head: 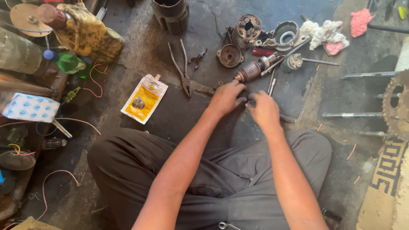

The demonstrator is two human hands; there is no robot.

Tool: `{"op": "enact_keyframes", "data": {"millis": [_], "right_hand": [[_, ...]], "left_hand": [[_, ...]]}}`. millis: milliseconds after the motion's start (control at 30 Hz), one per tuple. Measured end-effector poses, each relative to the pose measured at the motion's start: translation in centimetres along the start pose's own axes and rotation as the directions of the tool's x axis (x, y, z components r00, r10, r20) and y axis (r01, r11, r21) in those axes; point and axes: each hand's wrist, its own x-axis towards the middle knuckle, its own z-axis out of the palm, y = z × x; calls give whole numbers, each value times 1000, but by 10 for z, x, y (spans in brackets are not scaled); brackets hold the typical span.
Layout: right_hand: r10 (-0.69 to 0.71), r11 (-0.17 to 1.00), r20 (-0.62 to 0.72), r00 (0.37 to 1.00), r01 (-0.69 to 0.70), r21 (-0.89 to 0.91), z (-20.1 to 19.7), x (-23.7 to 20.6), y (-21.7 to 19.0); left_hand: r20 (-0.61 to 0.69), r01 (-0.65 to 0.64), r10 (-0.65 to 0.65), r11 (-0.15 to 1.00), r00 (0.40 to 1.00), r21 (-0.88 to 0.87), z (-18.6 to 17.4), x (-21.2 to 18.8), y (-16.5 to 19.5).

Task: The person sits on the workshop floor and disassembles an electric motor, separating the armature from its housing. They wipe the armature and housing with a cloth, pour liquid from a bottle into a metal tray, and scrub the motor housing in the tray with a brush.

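I hold a small dark part (pixel 251 102) tight between both hands (pixel 246 104) on the floor (pixel 179 115), near the motor rotor (pixel 252 70), so it stays put.

Lying about on the floor: one pair of pliers (pixel 182 68), one yellow-and-white sachet (pixel 145 98), one wound armature (pixel 252 70), two round metal housings (pixel 248 27) (pixel 285 35), one toothed sprocket (pixel 397 104), and two hands (pixel 226 98) (pixel 264 111) working together.

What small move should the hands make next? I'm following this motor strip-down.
Probably lift the small dark part clear: both the left hand and right hand pinch it low on the floor, beside the armature.
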Motion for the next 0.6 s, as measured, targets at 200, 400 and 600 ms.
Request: {"op": "enact_keyframes", "data": {"millis": [200, 400, 600], "right_hand": [[21, 991, 40, 999, -16, -132, 13, 7, -3], [130, 991, 80, 988, -126, -46, -2, 14, -18], [230, 917, -86, 969, -186, 353, -29, 43, -34]], "left_hand": [[-163, 276, -330, 918, 930, -284, -33, 19, -16], [-458, 91, -186, 971, 869, -221, -45, 37, -33], [-135, 465, -472, 881, 871, -86, -51, 22, -42]]}}
